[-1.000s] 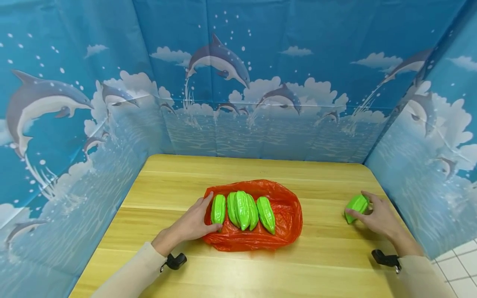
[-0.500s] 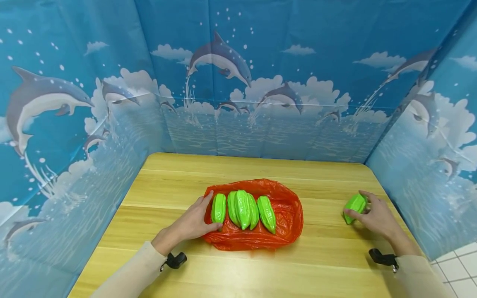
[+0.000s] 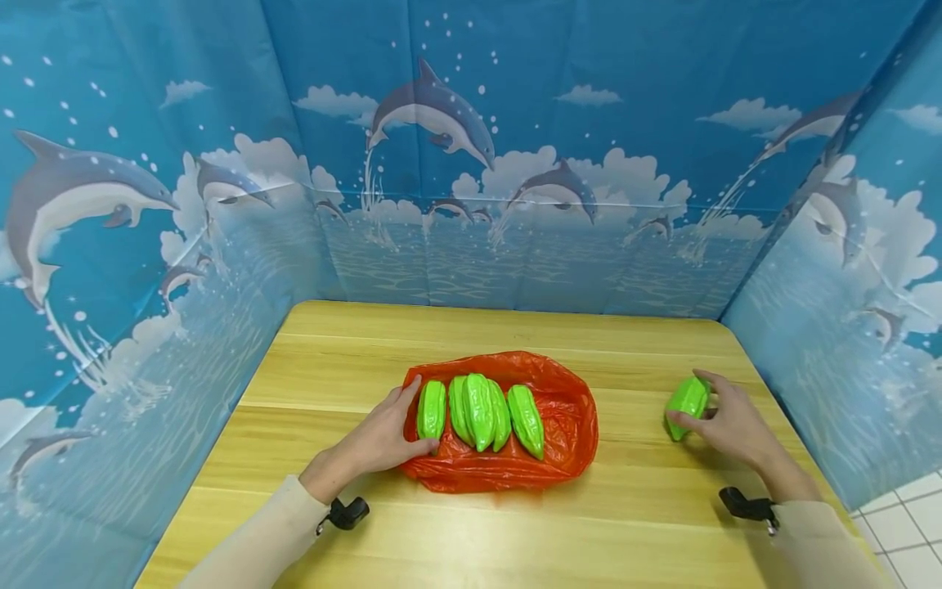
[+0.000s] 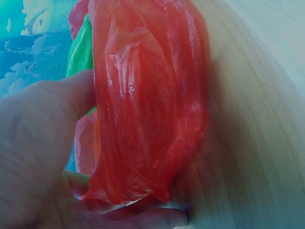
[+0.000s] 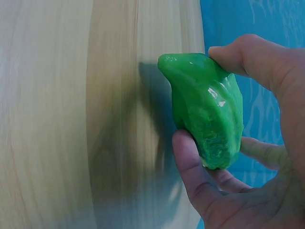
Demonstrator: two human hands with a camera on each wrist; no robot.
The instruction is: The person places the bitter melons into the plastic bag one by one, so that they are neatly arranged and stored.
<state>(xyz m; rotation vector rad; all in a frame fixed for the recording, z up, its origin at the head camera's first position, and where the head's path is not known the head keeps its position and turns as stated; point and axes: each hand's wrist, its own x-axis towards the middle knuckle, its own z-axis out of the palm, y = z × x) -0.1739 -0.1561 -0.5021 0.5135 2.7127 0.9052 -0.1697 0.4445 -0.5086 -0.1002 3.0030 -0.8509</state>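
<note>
A red plastic bag [image 3: 565, 433] lies spread open on the wooden table. Inside it are several green ridged star fruits [image 3: 480, 413]. My left hand [image 3: 371, 442] holds the bag's left rim, thumb over the near side; the left wrist view shows bag film [image 4: 138, 95] between thumb and fingers. At the table's right, my right hand [image 3: 732, 421] grips a single star fruit [image 3: 688, 406]. In the right wrist view, this star fruit [image 5: 209, 105] sits between thumb and fingers, above its shadow on the wood. Part of the left fingers is hidden by the bag.
The wooden table [image 3: 353, 335] has rounded far corners. Blue dolphin-print curtains [image 3: 515, 245] hang along its back and both sides. White floor tiles [image 3: 908, 523] show at the lower right. A black strap device [image 3: 347, 514] is on the left wrist, another [image 3: 746, 505] on the right.
My right hand has moved a little to the left with the star fruit. The left hand and the bag have stayed in place.
</note>
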